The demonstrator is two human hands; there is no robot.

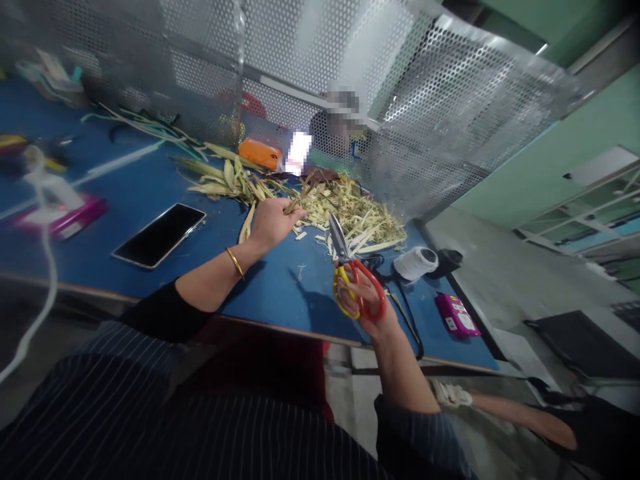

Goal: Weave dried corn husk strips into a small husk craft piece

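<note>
My right hand grips a pair of scissors with one red and one yellow handle loop, the blades pointing up and away over the table. In my left hand, closed in a pinch, is a bit of dry plant stalk. Just beyond both hands spreads a heap of dry plant scraps, pale green and straw-coloured. Longer dry leaves lie to the left of the heap.
On the blue table are a dark-screened phone, an orange packet, a lit screen, a white thread spool and a purple packet. A perforated metal screen stands behind. Another person's arm shows lower right.
</note>
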